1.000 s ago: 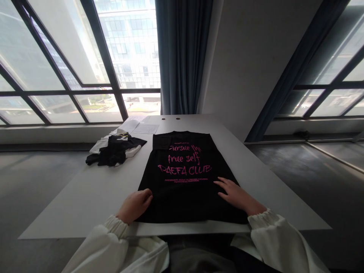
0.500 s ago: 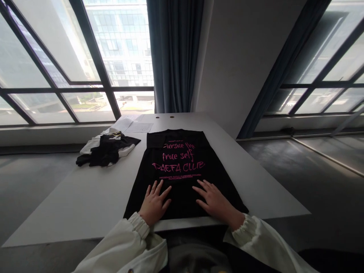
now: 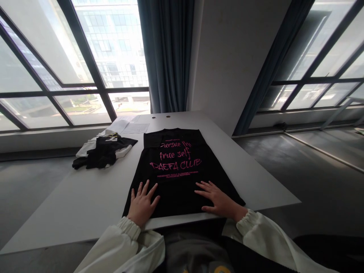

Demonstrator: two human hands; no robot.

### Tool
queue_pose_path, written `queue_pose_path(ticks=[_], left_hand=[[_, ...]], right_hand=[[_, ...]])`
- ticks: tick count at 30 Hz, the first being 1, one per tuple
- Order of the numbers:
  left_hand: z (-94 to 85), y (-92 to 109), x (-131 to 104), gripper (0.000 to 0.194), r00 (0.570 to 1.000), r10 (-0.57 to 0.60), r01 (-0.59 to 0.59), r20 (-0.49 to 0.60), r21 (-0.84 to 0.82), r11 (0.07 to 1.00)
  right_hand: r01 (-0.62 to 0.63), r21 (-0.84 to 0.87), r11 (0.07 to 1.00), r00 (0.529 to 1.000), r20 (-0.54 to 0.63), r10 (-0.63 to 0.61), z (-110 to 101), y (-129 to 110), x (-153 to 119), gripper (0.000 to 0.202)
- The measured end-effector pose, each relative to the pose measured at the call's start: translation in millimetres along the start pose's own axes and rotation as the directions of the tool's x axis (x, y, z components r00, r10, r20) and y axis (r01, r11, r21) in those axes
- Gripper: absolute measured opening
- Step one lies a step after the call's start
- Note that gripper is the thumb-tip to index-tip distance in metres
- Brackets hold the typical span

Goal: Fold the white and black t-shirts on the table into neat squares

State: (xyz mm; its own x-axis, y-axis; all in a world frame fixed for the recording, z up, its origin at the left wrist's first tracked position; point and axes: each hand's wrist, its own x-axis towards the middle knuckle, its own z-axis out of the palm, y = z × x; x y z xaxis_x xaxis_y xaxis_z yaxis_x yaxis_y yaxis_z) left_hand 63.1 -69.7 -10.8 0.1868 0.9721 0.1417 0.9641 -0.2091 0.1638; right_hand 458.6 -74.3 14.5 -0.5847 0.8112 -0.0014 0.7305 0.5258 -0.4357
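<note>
A black T-shirt [image 3: 176, 195] with pink lettering lies flat in front of me, its sleeves folded in and its lower edge close to the near table edge. My left hand [image 3: 142, 203] rests palm down on the shirt's lower left part, fingers spread. On the lower right part lies my right hand [image 3: 217, 199], also palm down, with its fingers stretched out and pointing inward. Neither hand grips the cloth.
The shirt is on a white table [image 3: 71, 212]. A crumpled heap of black and white clothes [image 3: 104, 149] sits at the left edge. Behind it are sheets of paper [image 3: 133, 126]. A blue curtain [image 3: 167, 57] hangs beyond the table.
My left hand has slid left towards the shirt's side edge. The right hand has shifted slightly and stays on the cloth. The view has turned a little to the right.
</note>
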Motion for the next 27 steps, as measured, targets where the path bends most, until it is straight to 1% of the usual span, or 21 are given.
queue_pose_path(ticks=[2, 3, 7, 9, 12, 14, 16, 17, 19, 21, 23, 25, 27], left_hand=[[2.2, -8, -1, 0.061, 0.999, -0.03, 0.03, -0.036, 0.009, 1.0], [3.3, -12, -2, 0.061, 0.998, -0.037, 0.038, -0.054, 0.008, 0.999], [4.9, -24, -4, 0.059, 0.994, -0.039, 0.037, -0.098, -0.013, 0.999], [3.7, -28, -6, 0.059, 0.994, -0.037, 0.035, -0.105, -0.02, 0.999], [0.1, -29, -7, 0.058, 0.994, -0.058, 0.058, -0.093, -0.006, 0.998], [-3.5, -24, -6, 0.057, 0.992, -0.09, 0.092, -0.088, 0.021, 0.996], [-8.3, -13, -1, 0.053, 0.992, -0.09, 0.093, -0.083, 0.027, 0.995], [-11.1, -5, 3, 0.051, 0.996, -0.052, 0.053, -0.068, 0.01, 0.999], [-16.9, 14, 11, 0.049, 0.994, 0.106, -0.107, -0.013, -0.062, 0.992], [-21.4, 37, 20, 0.051, 0.957, 0.288, -0.28, 0.035, -0.141, 0.949], [-22.4, 59, 28, 0.055, 0.919, 0.391, -0.378, 0.049, -0.174, 0.909], [-18.0, 76, 34, 0.06, 0.902, 0.428, -0.414, 0.059, -0.165, 0.895], [-9.0, 86, 37, 0.065, 0.905, 0.418, -0.406, 0.08, -0.131, 0.905]], right_hand=[[0.027, 0.031, 0.999, 0.999, -0.018, -0.027, -2, 6, -8, 0.074], [0.035, 0.04, 0.999, 0.999, -0.041, -0.033, -1, 8, -11, 0.07], [0.029, 0.066, 0.997, 0.979, -0.204, -0.015, 1, 17, -24, 0.041], [0.002, 0.076, 0.997, 0.969, -0.247, 0.017, 0, 21, -31, 0.036], [-0.053, 0.092, 0.994, 0.971, -0.229, 0.073, -6, 26, -42, 0.039], [-0.077, 0.102, 0.992, 0.976, -0.196, 0.096, -10, 28, -48, 0.042], [-0.082, 0.098, 0.992, 0.98, -0.173, 0.098, -14, 27, -49, 0.04], [-0.079, 0.088, 0.993, 0.981, -0.169, 0.093, -15, 24, -47, 0.037], [-0.055, 0.064, 0.996, 0.984, -0.165, 0.065, -15, 16, -38, 0.032], [-0.005, 0.047, 0.999, 0.989, -0.145, 0.012, -12, 4, -23, 0.032], [0.051, 0.034, 0.998, 0.992, -0.115, -0.046, -6, -10, -4, 0.038], [0.076, 0.007, 0.997, 0.991, -0.107, -0.075, 3, -22, 15, 0.045], [0.039, -0.032, 0.999, 0.991, -0.123, -0.043, 13, -30, 30, 0.057]])
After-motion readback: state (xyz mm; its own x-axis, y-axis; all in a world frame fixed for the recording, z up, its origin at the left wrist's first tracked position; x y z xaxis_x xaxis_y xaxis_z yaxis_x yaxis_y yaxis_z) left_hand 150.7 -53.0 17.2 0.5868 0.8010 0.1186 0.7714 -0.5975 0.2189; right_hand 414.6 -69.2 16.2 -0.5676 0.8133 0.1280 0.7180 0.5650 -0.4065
